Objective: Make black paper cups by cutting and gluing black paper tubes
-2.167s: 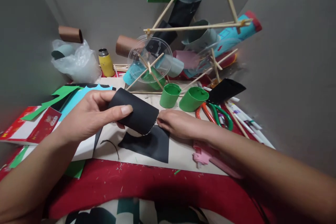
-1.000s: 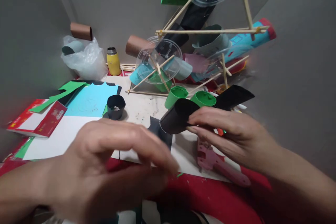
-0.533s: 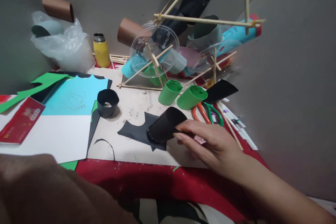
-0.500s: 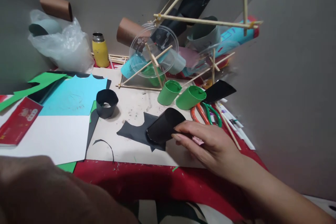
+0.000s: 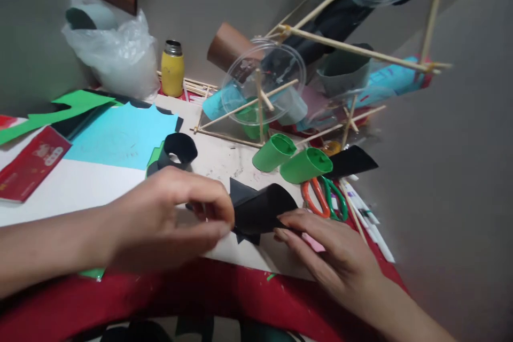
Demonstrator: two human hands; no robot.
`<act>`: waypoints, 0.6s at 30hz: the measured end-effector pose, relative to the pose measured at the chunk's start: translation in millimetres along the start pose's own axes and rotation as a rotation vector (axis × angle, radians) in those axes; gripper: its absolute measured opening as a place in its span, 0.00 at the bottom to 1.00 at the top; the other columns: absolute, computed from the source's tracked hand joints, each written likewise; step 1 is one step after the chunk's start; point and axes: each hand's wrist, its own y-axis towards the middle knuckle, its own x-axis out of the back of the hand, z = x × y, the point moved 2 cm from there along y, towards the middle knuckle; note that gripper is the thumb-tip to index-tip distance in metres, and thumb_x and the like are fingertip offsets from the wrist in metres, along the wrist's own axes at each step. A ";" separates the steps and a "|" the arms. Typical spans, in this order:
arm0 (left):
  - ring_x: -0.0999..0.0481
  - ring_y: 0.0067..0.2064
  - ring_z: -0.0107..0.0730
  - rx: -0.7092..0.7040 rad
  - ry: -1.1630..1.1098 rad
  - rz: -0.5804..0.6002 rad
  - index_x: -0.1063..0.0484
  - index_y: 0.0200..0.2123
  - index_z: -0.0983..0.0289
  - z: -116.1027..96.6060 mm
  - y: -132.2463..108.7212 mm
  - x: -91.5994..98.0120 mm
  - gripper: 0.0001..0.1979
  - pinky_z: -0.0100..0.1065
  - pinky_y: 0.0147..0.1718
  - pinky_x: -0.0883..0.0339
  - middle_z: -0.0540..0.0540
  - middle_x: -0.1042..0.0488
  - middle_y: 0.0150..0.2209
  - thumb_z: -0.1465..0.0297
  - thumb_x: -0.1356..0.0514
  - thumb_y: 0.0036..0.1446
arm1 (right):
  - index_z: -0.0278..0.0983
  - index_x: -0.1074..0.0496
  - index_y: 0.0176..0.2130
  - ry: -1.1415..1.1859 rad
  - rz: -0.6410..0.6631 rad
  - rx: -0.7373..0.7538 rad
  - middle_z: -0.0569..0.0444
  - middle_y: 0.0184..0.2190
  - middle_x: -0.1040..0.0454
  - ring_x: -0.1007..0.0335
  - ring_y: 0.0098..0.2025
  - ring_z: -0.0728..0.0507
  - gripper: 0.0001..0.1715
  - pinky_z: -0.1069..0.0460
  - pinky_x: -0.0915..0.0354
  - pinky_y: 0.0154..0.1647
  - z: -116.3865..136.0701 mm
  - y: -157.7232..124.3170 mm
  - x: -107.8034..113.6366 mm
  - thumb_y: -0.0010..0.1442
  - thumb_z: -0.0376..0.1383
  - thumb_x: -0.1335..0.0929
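Left hand (image 5: 168,219): it has come in since the earlier frame, when only a blurred arm showed low at eight o'clock; now its curled fingers and thumb sit by the tube's nine o'clock end. From here I cannot tell whether they pinch it.
Right hand (image 5: 332,246): thumb and fingers are closed on the tube's lower edge, at its four o'clock side.
Black paper tube (image 5: 260,211): tilted between the two hands, its mouth towards two o'clock, over the cut black sheet (image 5: 242,189).
Pink tool (image 5: 315,243): at four o'clock, mostly hidden by the right hand.
Scissors (image 5: 316,197): orange handles at three o'clock.
Green paper cylinders (image 5: 306,165): a pair, one beside the other, between twelve and two.
Short black ring (image 5: 176,155): standing at ten o'clock, just beyond the left hand.
Blue sheet (image 5: 128,136): farther out, also at ten.
Clear plastic disc (image 5: 262,83): at twelve, behind crossed sticks.
Yellow bottle (image 5: 173,72): upright, towards eleven.
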 end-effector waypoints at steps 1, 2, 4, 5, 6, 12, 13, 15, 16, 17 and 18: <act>0.26 0.32 0.25 0.005 0.003 0.003 0.26 0.32 0.65 8.9 3.1 -3.0 0.06 0.25 0.33 0.33 0.49 0.23 0.31 0.76 0.41 0.61 | 0.39 0.31 0.44 -0.026 -0.003 0.007 0.53 0.34 0.22 0.22 0.32 0.46 0.05 0.54 0.30 0.32 -0.5 -1.3 -0.4 0.71 0.31 0.37; 0.26 0.31 0.25 0.012 0.013 0.012 0.26 0.30 0.65 19.1 6.5 -6.9 0.07 0.25 0.32 0.34 0.49 0.24 0.29 0.78 0.41 0.59 | 0.39 0.31 0.44 -0.060 -0.009 0.015 0.52 0.34 0.21 0.22 0.33 0.46 0.05 0.55 0.29 0.32 -1.2 -2.5 -0.6 0.71 0.32 0.37; 0.26 0.32 0.29 0.036 0.073 0.046 0.27 0.30 0.65 39.8 11.9 -16.1 0.06 0.28 0.33 0.35 0.51 0.24 0.30 0.79 0.41 0.57 | 0.39 0.31 0.44 -0.114 -0.025 0.017 0.52 0.33 0.21 0.21 0.32 0.45 0.05 0.55 0.28 0.32 -3.0 -4.5 -0.9 0.71 0.33 0.37; 0.26 0.33 0.30 0.034 0.108 0.076 0.27 0.30 0.65 48.4 13.5 -20.9 0.06 0.29 0.33 0.35 0.52 0.24 0.30 0.79 0.41 0.56 | 0.39 0.31 0.44 -0.132 -0.019 0.008 0.52 0.33 0.21 0.21 0.31 0.45 0.05 0.55 0.27 0.32 -4.0 -5.2 -1.2 0.72 0.34 0.37; 0.26 0.34 0.32 0.028 0.139 0.102 0.27 0.30 0.65 55.3 14.1 -25.5 0.06 0.30 0.34 0.35 0.52 0.24 0.30 0.79 0.42 0.56 | 0.39 0.31 0.43 -0.145 -0.008 -0.004 0.52 0.33 0.21 0.21 0.30 0.45 0.06 0.55 0.27 0.32 -4.8 -5.7 -1.6 0.72 0.35 0.37; 0.26 0.37 0.39 -0.023 0.290 0.153 0.30 0.28 0.63 72.9 11.9 -43.7 0.05 0.34 0.34 0.36 0.54 0.25 0.31 0.77 0.42 0.55 | 0.40 0.27 0.42 -0.180 0.057 -0.044 0.53 0.32 0.20 0.20 0.28 0.43 0.07 0.53 0.24 0.33 -3.9 -6.2 -4.9 0.70 0.37 0.35; 0.25 0.38 0.39 -0.028 0.302 0.152 0.30 0.28 0.63 74.3 11.9 -45.2 0.05 0.35 0.34 0.36 0.53 0.25 0.32 0.76 0.42 0.55 | 0.40 0.27 0.41 -0.185 0.063 -0.047 0.53 0.32 0.20 0.20 0.28 0.43 0.07 0.53 0.24 0.33 -3.5 -6.0 -5.9 0.69 0.37 0.35; 0.25 0.38 0.39 -0.035 0.311 0.149 0.30 0.29 0.62 76.9 12.5 -47.3 0.04 0.35 0.34 0.36 0.53 0.24 0.32 0.76 0.41 0.54 | 0.40 0.26 0.41 -0.192 0.073 -0.053 0.53 0.31 0.20 0.20 0.27 0.43 0.07 0.52 0.24 0.32 -2.7 -5.5 -8.1 0.69 0.37 0.35; 0.25 0.38 0.39 -0.036 0.311 0.147 0.30 0.29 0.62 77.9 12.8 -47.9 0.04 0.35 0.34 0.36 0.53 0.24 0.32 0.76 0.41 0.54 | 0.40 0.26 0.40 -0.195 0.073 -0.054 0.53 0.31 0.19 0.20 0.27 0.43 0.08 0.52 0.24 0.33 -2.3 -5.0 -9.2 0.69 0.37 0.35; 0.25 0.38 0.39 -0.036 0.310 0.144 0.29 0.30 0.62 78.7 13.1 -48.3 0.04 0.35 0.34 0.36 0.53 0.24 0.32 0.76 0.41 0.53 | 0.40 0.26 0.40 -0.197 0.072 -0.054 0.53 0.31 0.19 0.20 0.27 0.43 0.08 0.52 0.24 0.33 -1.8 -4.3 -10.1 0.69 0.37 0.35; 0.25 0.38 0.39 -0.035 0.310 0.141 0.29 0.30 0.62 79.3 13.2 -48.5 0.04 0.35 0.34 0.36 0.53 0.24 0.32 0.76 0.41 0.53 | 0.40 0.26 0.40 -0.199 0.072 -0.054 0.53 0.31 0.19 0.20 0.28 0.43 0.08 0.52 0.24 0.33 -1.1 -3.5 -10.9 0.69 0.37 0.35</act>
